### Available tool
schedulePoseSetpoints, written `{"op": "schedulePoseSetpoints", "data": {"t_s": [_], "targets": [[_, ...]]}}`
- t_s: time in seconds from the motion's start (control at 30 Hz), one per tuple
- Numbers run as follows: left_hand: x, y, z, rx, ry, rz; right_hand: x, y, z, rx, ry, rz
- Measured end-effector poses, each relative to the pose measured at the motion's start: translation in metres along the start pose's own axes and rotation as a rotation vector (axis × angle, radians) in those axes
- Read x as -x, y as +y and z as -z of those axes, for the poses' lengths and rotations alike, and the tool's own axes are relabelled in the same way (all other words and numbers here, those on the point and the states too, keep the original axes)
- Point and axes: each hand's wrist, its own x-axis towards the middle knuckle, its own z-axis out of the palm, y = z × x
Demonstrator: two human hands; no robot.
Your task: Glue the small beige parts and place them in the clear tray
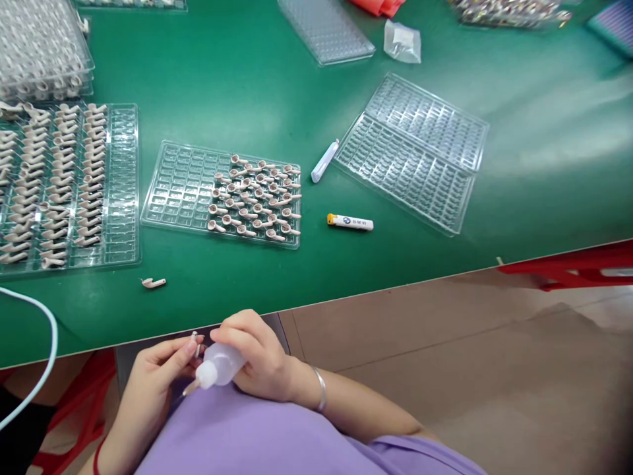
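Note:
My left hand (161,373) is closed in a pinch on a small pale earbud part (194,338), just off the table's front edge. Wrapped in the fingers of my right hand (262,359) is a translucent squeeze bottle (222,364) with a white cap and a thin needle-like tip that points down to the left. The bottle lies close beside my left fingers. On the green table (237,284) a clear tray (182,188) holds several beige earbud shells (247,198) in its right half. One loose earbud shell (154,283) lies near the front edge.
A larger tray (121,191) with rows of beige parts is at left, below stacked trays (39,53). A yellow-and-white lighter (350,222), a small clear tube (325,161) and a clear tray (415,152) lie to the right. A white cable (52,336) curves at left.

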Motion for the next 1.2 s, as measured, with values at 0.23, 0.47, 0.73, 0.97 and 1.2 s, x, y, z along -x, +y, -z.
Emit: {"op": "schedulePoseSetpoints", "data": {"t_s": [0.23,0.47,0.73,0.97,1.2], "targets": [[-0.011,-0.022,-0.003,0.149,0.01,0.049,0.007,0.005,-0.013,0.197,0.029,0.041],[-0.01,-0.014,-0.008,0.116,0.001,0.034,0.006,0.004,-0.011,0.177,0.019,0.006],[-0.013,-0.019,-0.004,0.123,-0.028,0.008,0.005,0.003,-0.009,0.161,0.007,0.0],[-0.015,-0.026,0.002,0.091,-0.02,-0.016,0.002,0.002,-0.008,0.171,-0.014,0.001],[-0.015,-0.023,-0.001,0.105,0.022,-0.008,0.0,0.002,-0.008,0.181,0.005,0.008]]}}
